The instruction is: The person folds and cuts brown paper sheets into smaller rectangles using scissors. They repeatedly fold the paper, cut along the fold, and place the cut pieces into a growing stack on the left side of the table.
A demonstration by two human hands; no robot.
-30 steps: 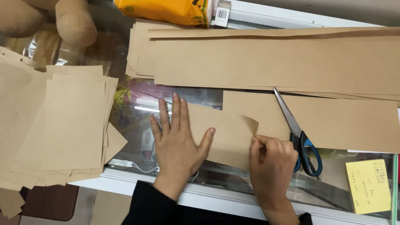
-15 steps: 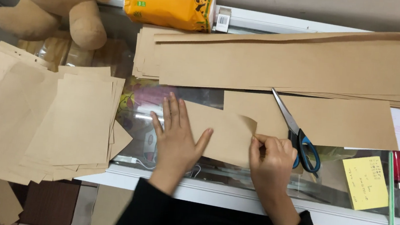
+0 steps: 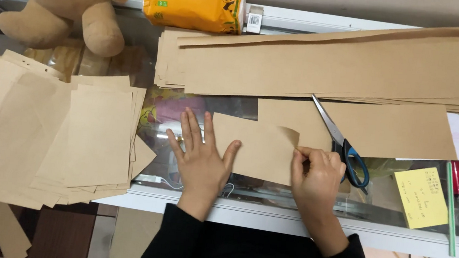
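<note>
The left hand (image 3: 200, 157) lies flat with fingers spread, pressing down the left end of a small brown kraft paper piece (image 3: 258, 148) on the glass tabletop (image 3: 198, 101). The right hand (image 3: 318, 173) has its fingers pinched together on that piece's right edge, where the paper curls up slightly. This looks like the folding or creasing step on a single cut piece; the next move would call for the flat hand to keep the sheet from sliding while the pinching fingers carry the edge over evenly.

Just right of the pinch lie blue-handled scissors (image 3: 344, 147), blades pointing away across a larger cut sheet (image 3: 395, 129), close enough to crowd a rightward sweep. Beyond both hands sits a stack of long kraft strips (image 3: 329, 66). Left of the flat hand, a bare stretch of glass separates it from a fanned pile of cut pieces (image 3: 57, 136). The table's white front edge (image 3: 266, 215) runs just below the wrists.
</note>
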